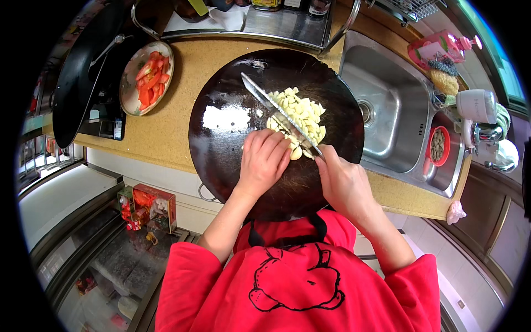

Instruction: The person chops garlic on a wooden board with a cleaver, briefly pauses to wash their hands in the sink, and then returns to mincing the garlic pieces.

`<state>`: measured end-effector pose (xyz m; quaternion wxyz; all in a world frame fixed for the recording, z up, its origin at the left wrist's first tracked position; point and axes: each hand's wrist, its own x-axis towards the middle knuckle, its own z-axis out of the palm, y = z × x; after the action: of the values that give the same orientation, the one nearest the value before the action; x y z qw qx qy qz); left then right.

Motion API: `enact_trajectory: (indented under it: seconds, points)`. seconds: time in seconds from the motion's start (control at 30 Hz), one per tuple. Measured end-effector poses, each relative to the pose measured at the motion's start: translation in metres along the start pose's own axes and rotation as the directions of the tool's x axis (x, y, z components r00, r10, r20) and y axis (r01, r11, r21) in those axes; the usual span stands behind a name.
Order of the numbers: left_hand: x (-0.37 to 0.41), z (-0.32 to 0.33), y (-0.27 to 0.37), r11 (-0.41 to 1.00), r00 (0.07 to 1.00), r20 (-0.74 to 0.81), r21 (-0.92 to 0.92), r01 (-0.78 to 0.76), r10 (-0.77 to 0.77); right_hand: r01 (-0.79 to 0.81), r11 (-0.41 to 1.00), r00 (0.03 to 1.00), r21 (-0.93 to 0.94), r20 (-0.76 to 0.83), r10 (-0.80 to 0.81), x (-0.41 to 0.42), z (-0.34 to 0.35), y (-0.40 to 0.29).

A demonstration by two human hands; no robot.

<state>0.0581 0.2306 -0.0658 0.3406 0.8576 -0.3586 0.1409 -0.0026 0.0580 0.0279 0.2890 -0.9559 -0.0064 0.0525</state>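
Note:
A round dark cutting board (274, 182) lies on the counter before me. My right hand (342, 176) is closed around the handle of a kitchen knife (286, 118), whose blade slants up and left across the board. Pale chopped pieces that look like garlic (305, 112) are heaped on the right of the blade, with a few on its left. My left hand (264, 159) rests on the board left of the knife, fingertips by the uncut pale cloves (295, 153). Whether its fingers grip a clove is hidden.
A plate (128, 91) of sliced tomato (152, 81) and a black wok (70, 99) stand at the left. The steel sink (383, 137) adjoins the board's right side, with a red strainer (446, 145) in its smaller basin. Behind the board is a metal rack (286, 31) with bottles.

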Motion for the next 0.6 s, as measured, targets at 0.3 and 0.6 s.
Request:
enact_trajectory:
  seconds: [0.3,0.6]
  points:
    - [-0.002,0.002,-0.001,1.000,1.000,0.001,-0.017,0.006,-0.006,0.004,0.997,0.998,-0.072,0.062,0.000,-0.005,0.015,0.002]
    - [0.000,-0.001,0.003,0.996,0.998,0.039,-0.060,0.060,-0.058,0.026,0.984,0.999,-0.177,0.042,-0.019,0.007,0.037,-0.005]
